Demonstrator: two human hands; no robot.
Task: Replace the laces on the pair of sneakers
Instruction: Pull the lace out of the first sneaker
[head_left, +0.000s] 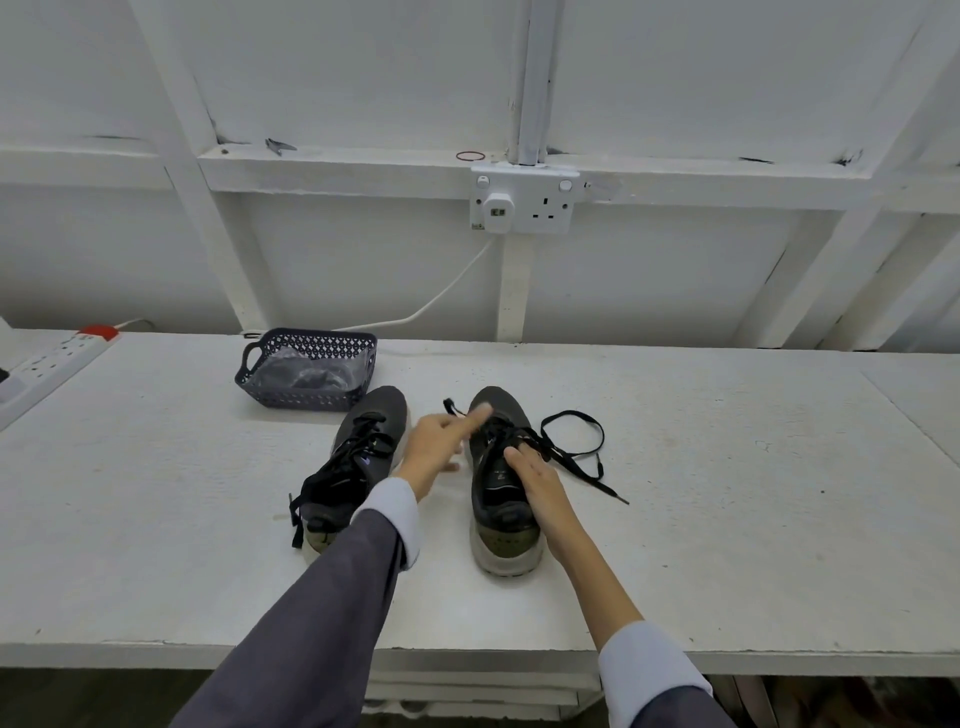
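Holding right sneaker (500, 543), right hand (540, 483) grip curled on its collar, left hand (434, 449) grip unclear

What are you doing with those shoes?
A person is unlacing the sneaker on the right. Their left hand pinches one end of its black lace up near the toe, while their right hand holds that sneaker steady. The rest of the lace trails loose on the white table. The sneaker on the left still has its lace in, and a dark basket holding a plastic bag sits just behind it.
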